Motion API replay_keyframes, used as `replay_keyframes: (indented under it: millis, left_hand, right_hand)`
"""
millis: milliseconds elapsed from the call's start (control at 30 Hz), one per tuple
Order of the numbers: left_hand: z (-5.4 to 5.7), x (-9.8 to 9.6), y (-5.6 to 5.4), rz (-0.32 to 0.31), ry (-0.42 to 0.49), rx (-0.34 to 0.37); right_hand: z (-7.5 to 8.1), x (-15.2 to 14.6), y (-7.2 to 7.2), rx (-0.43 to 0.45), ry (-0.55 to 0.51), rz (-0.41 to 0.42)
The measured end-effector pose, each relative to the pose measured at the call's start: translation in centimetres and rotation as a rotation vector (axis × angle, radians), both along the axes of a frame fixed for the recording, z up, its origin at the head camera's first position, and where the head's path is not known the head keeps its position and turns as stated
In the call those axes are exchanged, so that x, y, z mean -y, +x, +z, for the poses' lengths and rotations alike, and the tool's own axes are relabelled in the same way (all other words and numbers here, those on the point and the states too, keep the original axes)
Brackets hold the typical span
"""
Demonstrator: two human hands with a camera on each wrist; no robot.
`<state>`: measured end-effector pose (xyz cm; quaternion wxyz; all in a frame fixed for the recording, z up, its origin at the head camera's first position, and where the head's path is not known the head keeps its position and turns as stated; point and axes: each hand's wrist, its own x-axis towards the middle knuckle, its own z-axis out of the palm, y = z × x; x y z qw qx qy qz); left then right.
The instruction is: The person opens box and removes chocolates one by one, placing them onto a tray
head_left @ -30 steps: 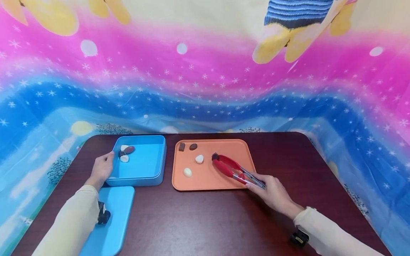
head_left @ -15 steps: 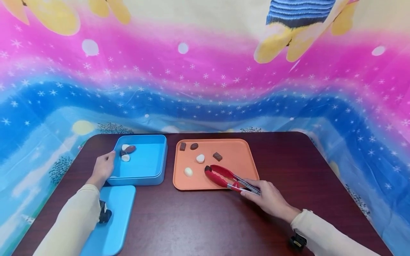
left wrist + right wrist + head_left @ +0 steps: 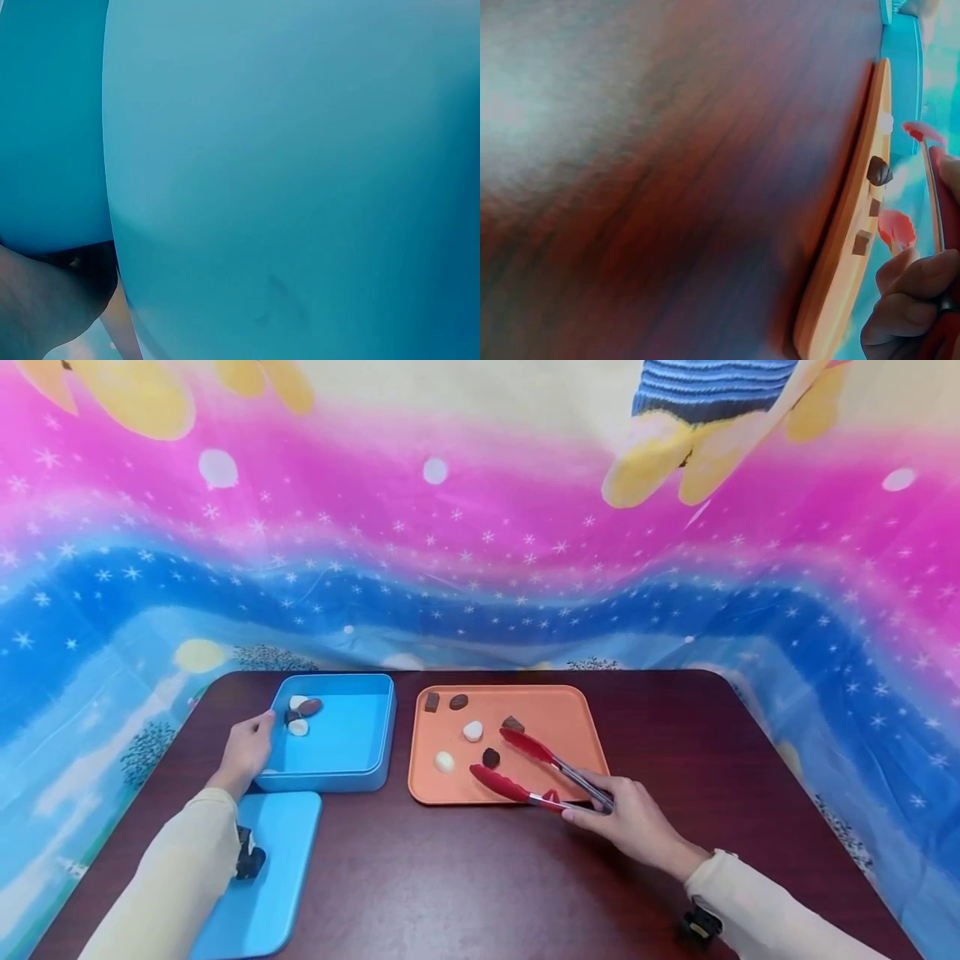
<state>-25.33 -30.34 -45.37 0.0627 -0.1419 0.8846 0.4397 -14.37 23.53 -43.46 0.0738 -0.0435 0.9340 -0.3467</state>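
Observation:
My right hand [image 3: 637, 822] grips a pair of red-tipped tongs [image 3: 558, 763] by their steel handles. The tongs' arms are spread over the orange tray [image 3: 525, 697]. Between their tips a dark chocolate [image 3: 491, 757] lies on the tray, apart from both. Under the far tip is a brown chocolate bar [image 3: 513, 724], partly covered. In the right wrist view the fingers [image 3: 907, 311] curl round the tongs. My left hand [image 3: 247, 747] holds the left wall of a blue box [image 3: 387, 727]. The left wrist view shows mostly a blue surface.
Also on the tray are a white heart-shaped piece [image 3: 472, 731], a white egg-shaped piece [image 3: 444, 762], a brown square [image 3: 432, 702] and a brown oval [image 3: 458, 702]. Several sweets [image 3: 298, 727] lie in the box. A blue lid [image 3: 288, 860] lies in front of it.
The tongs have moved toward the tray's front with the dark chocolate, then spread and let it go on the tray. The brown bar has come into view. My left hand stays at the box.

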Motion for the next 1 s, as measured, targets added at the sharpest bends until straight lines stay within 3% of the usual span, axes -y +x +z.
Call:
replay_keyframes:
  millis: [367, 700, 1000]
  left_hand:
    - [0.0, 0.0, 0.2, 0.008, -0.003, 0.012]
    - [0.0, 0.0, 0.1, 0.013, 0.008, 0.012]
    - [-0.1, 0.0, -0.2, 0.010, 0.003, 0.007]
  right_hand:
    - [1.0, 1.5, -0.5, -0.079, -0.014, 0.023]
    - [1.6, 4.2, -1.3, -0.121, 0.073, 0.032]
    - [1.9, 6.5, -2.2, -0.164, 0.016, 0.061]
